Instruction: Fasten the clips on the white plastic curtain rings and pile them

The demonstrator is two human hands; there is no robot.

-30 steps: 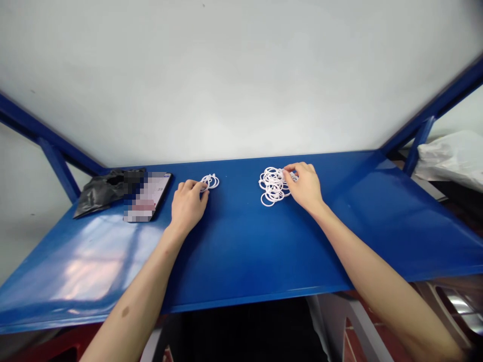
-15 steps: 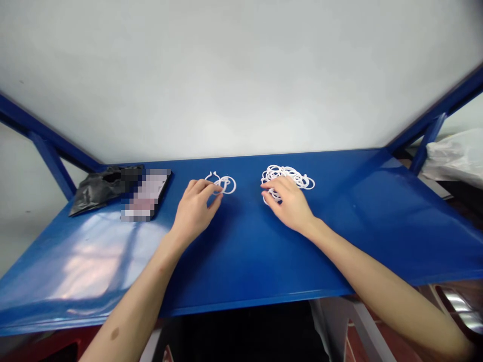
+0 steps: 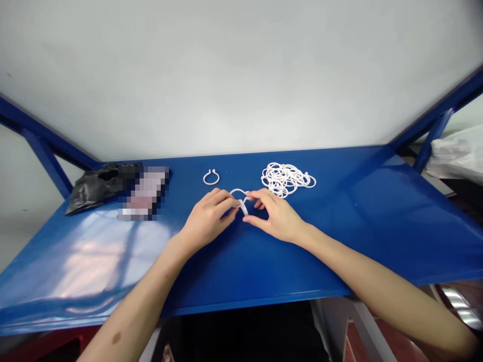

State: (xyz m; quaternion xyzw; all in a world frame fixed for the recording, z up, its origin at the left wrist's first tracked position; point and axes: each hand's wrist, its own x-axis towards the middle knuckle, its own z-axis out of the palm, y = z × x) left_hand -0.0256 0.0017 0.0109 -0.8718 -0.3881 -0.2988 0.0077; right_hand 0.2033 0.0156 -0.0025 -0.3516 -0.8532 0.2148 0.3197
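My left hand (image 3: 209, 218) and my right hand (image 3: 275, 216) meet at the middle of the blue table (image 3: 234, 261). Both pinch the same white plastic ring (image 3: 240, 197), the left on its left side, the right on its right side. A single open white ring (image 3: 211, 177) lies on the table just behind my left hand. A pile of several white rings (image 3: 287, 178) lies behind my right hand.
A black plastic bag (image 3: 98, 185) and a blurred-out flat object (image 3: 143, 193) lie at the back left. Blue frame struts rise at both back corners. A white bag (image 3: 456, 153) sits off the table at the far right. A white wall stands behind.
My right hand left the pile and came left; my left hand came right with a ring. Both now hold one ring together. One ring stayed behind on the table.
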